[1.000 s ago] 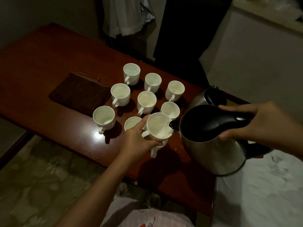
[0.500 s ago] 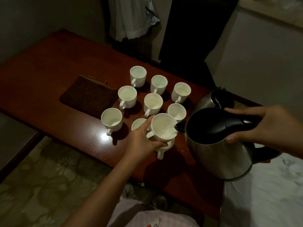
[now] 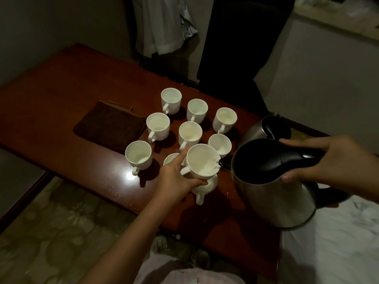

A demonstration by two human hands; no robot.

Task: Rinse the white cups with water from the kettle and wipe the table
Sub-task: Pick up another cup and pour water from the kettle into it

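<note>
Pouring from the head view: the right hand [image 3: 326,160] grips the steel kettle [image 3: 272,185] by its black handle, while the left hand [image 3: 176,179] wraps the raised white cup [image 3: 202,161] above the table [image 3: 61,89]. The kettle's long axis runs handle to spout, pointing left at the cup's rim. Tipping further would likely splash water over the rim onto fingers and the cups below.

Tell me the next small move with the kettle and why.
Probably tip the kettle back upright: its spout sits at the rim of the cup the left hand holds, water is already in it, and drops lie on the table.
</note>
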